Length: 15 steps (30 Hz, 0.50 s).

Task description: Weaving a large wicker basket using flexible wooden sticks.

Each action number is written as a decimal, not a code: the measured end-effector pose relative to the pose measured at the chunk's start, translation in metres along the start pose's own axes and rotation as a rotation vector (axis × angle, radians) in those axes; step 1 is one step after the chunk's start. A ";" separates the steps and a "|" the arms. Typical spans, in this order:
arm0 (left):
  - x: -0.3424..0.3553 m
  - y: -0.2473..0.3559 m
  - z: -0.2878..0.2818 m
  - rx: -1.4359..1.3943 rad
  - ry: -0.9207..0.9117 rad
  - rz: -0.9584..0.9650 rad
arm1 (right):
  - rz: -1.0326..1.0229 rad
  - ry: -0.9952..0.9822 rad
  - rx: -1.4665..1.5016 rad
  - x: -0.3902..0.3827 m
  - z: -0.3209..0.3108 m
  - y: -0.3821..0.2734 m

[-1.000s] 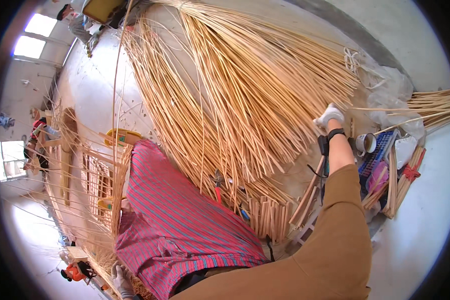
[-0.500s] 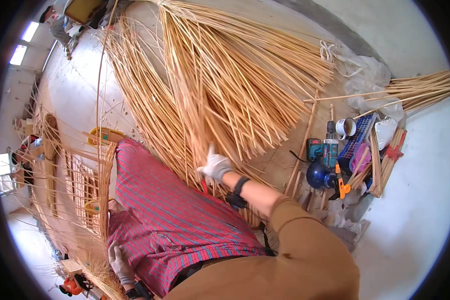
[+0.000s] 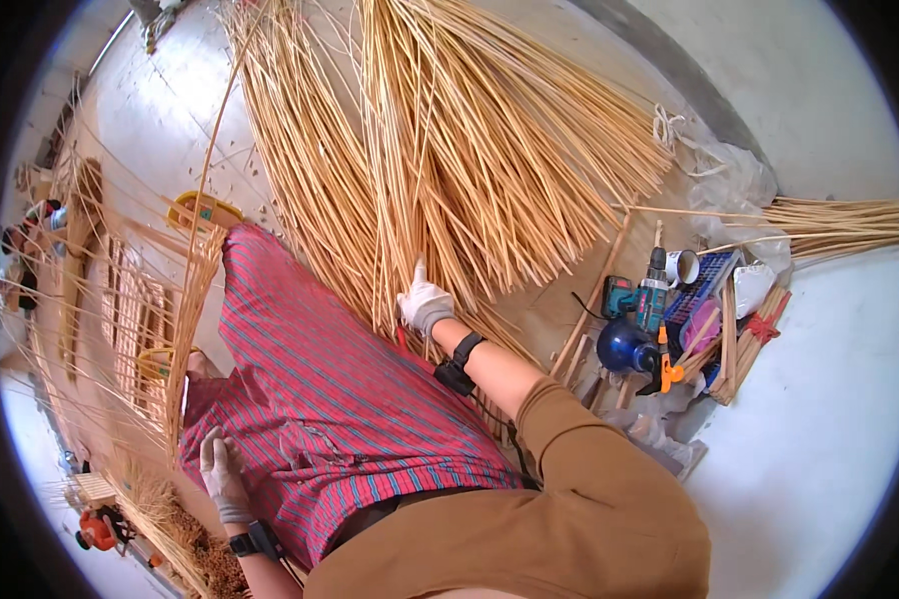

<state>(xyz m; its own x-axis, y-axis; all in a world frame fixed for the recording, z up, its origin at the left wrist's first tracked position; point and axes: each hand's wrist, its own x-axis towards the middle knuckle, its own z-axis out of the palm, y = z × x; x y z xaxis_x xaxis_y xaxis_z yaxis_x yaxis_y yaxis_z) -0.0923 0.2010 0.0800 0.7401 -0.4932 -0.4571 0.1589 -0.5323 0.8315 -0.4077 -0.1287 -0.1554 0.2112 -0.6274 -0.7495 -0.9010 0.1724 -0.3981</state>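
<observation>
My right hand (image 3: 425,304), in a pale glove, is at the lower ends of a fanned pile of long tan rattan rods (image 3: 489,150), fingers curled round some rods. A red-handled tool (image 3: 403,339) lies partly hidden just below it. My left hand (image 3: 225,474), also gloved, rests open at the left part of a red, blue-striped cloth (image 3: 330,399) that lies over my lap, with nothing visible in it. Beside the cloth on the left stands loose upright woven rattan work (image 3: 150,329) with long projecting strands.
A drill (image 3: 649,299), blue spray bottle (image 3: 624,344), white mug (image 3: 681,268), blue plastic basket (image 3: 704,285) and short sticks (image 3: 754,334) sit at the right. More rods (image 3: 839,225) lie beyond. Co-workers (image 3: 100,529) (image 3: 25,260) are at the left. A yellow stool (image 3: 200,210) stands behind the cloth.
My right hand has swept leftward from the right side of the rod pile to its middle. My left hand has risen along the cloth. The view has shifted, uncovering the drill and bottle.
</observation>
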 end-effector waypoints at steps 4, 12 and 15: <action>0.010 0.001 0.014 -0.022 -0.013 -0.008 | -0.035 0.021 0.047 -0.006 -0.025 0.028; 0.029 -0.006 0.031 -0.124 -0.140 0.021 | 0.092 0.266 -0.428 -0.025 -0.145 0.164; 0.038 -0.010 0.037 -0.125 -0.124 -0.002 | 0.074 0.229 -0.292 -0.021 -0.150 0.176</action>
<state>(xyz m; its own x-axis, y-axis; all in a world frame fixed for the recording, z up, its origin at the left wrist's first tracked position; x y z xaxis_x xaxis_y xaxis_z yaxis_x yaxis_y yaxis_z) -0.0901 0.1619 0.0424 0.6543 -0.5775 -0.4883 0.2466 -0.4475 0.8596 -0.6274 -0.1990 -0.1298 0.0815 -0.7804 -0.6199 -0.9877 0.0201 -0.1552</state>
